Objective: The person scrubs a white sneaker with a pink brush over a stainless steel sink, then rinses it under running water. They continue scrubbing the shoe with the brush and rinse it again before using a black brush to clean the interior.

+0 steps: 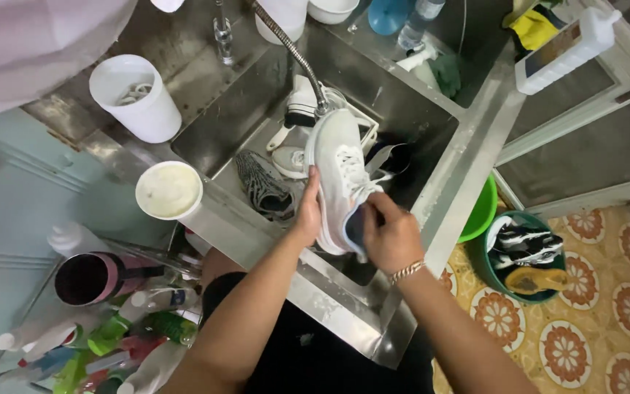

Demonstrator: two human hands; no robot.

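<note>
Head view: white sneaker (338, 175) lengthwise toe-up toward the faucet (297, 58), both hands (351, 222) clasped around its heel end.

We see even, soft light, with dull glare on the steel sink (432, 211). Edges bend from the wide lens; corners look slightly soft.
</note>
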